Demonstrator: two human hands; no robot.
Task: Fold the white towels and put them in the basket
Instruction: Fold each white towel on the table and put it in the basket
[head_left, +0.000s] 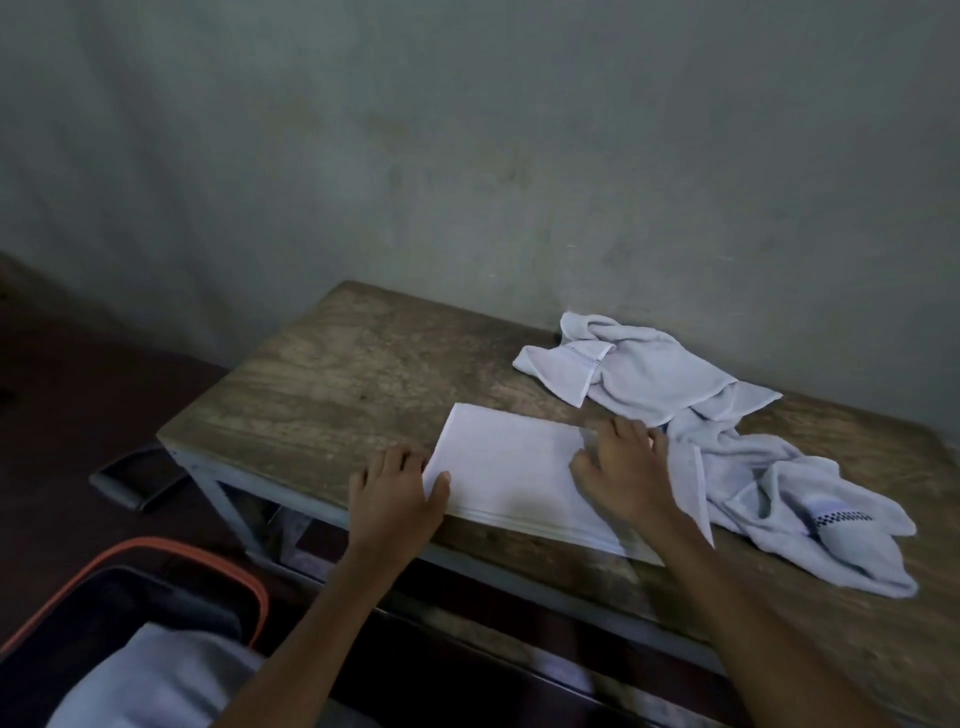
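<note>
A white towel (511, 467), folded into a flat rectangle, lies near the front edge of the wooden table (337, 379). My left hand (397, 491) rests at its left edge, thumb on top of the cloth and fingers beside it. My right hand (626, 467) presses flat on the towel's right part, fingers spread. Crumpled white towels (649, 369) lie in a heap at the back right, and another crumpled one (810, 514) with a checked band lies to the right. A dark basket (218, 582) with an orange rim stands on the floor at lower left, with white cloth (156, 675) inside.
The table stands against a grey wall (467, 156). A dark handle-like object (130, 483) lies on the floor left of the table's metal frame. The table's left half is bare wood.
</note>
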